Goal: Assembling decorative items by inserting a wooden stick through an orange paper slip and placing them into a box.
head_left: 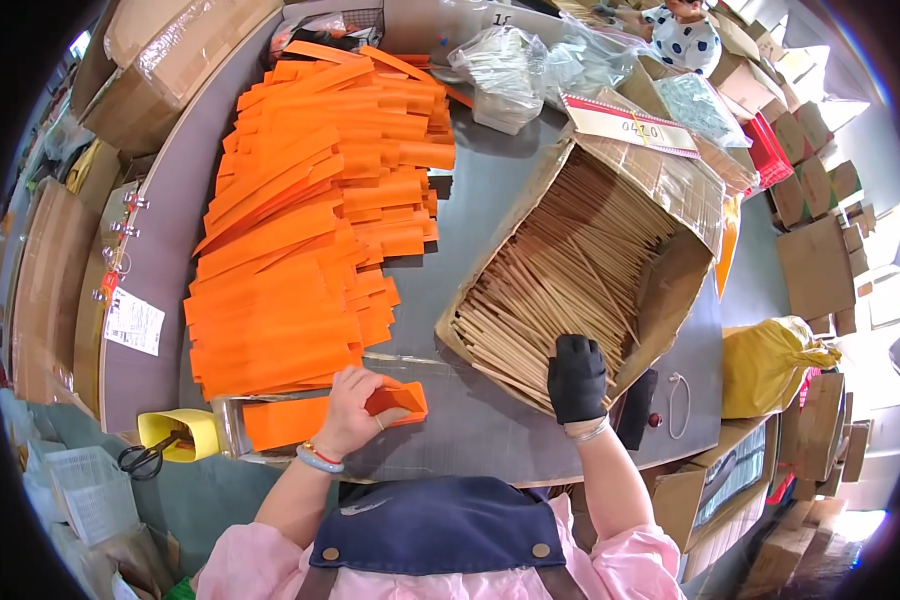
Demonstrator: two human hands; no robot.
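Note:
My left hand [352, 412] is closed round the right end of a flat orange sleeve [280, 422] near the table's front edge. The sleeve's end gapes a little between thumb and fingers. My right hand [577, 380], in a black glove, rests at the near side of a tilted cardboard box [670, 345]. Long thin wooden sticks [560, 270] fill much of that box. The gloved fingers are curled over the nearest sticks, and what is in them, if anything, is hidden. A large overlapping pile of orange sleeves [300, 230] lies left of the box.
A yellow holder [195, 433] with black scissors [150, 455] hangs at the table's front left. Clear plastic bags [505, 75] sit at the back. A yellow sack [770, 365] and several cartons stand on the right. A white cord [678, 405] lies near the right edge. Another person [683, 38] is far off.

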